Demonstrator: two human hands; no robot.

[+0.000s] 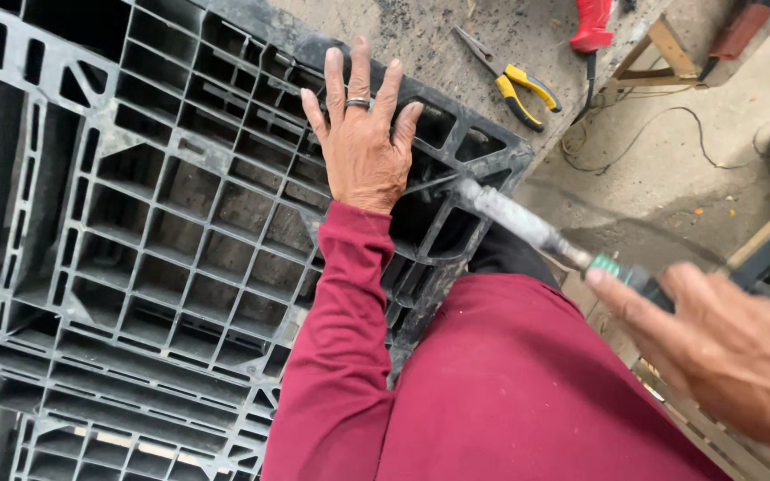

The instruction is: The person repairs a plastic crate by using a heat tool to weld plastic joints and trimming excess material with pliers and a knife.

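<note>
Left hand (363, 142), fingers spread wide, presses flat on a black plastic pallet (135, 249); right hand (724, 347) grips a heat tool (528, 227) whose tip touches a corner rib, work apparently underway.

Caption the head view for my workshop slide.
Left hand braces a black plastic pallet while right hand applies a soldering iron.

Left hand (363, 142) lies flat, fingers spread, on the gridded black plastic pallet (135, 240) near its corner, while the right hand (724, 347) grips a grey-shafted tool (528, 227) whose tip meets the pallet rim just beside that wrist, yellow-handled pliers (514, 82) lying on the bench (421, 31) beyond.
</note>
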